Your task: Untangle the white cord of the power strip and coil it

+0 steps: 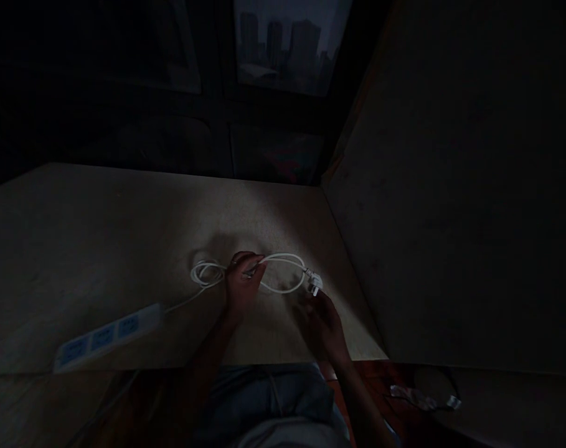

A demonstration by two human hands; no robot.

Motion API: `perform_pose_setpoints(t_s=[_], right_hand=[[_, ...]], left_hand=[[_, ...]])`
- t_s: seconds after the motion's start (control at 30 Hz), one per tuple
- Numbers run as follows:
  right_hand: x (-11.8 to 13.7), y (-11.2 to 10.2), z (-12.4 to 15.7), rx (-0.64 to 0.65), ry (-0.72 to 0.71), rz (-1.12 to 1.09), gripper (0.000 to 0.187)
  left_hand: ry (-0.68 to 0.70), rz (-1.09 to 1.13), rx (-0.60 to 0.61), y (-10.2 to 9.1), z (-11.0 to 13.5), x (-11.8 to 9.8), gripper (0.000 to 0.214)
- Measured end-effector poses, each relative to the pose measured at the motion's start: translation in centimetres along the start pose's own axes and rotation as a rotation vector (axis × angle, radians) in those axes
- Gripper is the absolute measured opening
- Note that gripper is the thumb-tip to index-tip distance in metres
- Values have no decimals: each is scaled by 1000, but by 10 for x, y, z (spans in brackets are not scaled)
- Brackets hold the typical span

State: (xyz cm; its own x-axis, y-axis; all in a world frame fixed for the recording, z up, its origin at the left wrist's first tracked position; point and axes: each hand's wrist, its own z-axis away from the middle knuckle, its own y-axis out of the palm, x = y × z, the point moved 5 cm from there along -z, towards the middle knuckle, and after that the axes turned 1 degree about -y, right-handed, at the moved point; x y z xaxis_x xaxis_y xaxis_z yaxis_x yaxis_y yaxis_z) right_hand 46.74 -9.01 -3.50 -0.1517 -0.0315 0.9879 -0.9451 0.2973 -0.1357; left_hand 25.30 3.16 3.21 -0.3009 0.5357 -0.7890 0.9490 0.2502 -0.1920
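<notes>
A white power strip (109,336) lies at the near left of a light table (124,236). Its white cable (283,258) runs right and lies in loose loops at the table's middle, ending in a white plug (314,283). My left hand (243,283) is closed on the bunched loops of the cable. My right hand (322,323) reaches up to the plug and its fingertips touch or pinch it; the dim light hides the exact grip.
The room is very dark. A tall panel or wall (451,218) stands along the table's right edge. A window (287,43) with city towers is beyond the table. A crumpled wrapper (425,398) lies on the floor at the lower right.
</notes>
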Motion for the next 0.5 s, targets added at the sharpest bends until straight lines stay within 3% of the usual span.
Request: perform_pose_setpoints(t_s=[0.1,0.23,0.37,0.5], right_hand=[[24,27,-9,110,71,-168,45],[44,55,-19,196,143,-288,50],[45,53,-24,82,184,-416,37],[37,34,-21,8,227,-602,38]], left_hand=[[-40,63,-117,2,12,-10,9],[-137,115,-103,14,24,-11,9],[-214,137,-60,17,25,-8,10],[-331,190,80,23,23,-1,16]])
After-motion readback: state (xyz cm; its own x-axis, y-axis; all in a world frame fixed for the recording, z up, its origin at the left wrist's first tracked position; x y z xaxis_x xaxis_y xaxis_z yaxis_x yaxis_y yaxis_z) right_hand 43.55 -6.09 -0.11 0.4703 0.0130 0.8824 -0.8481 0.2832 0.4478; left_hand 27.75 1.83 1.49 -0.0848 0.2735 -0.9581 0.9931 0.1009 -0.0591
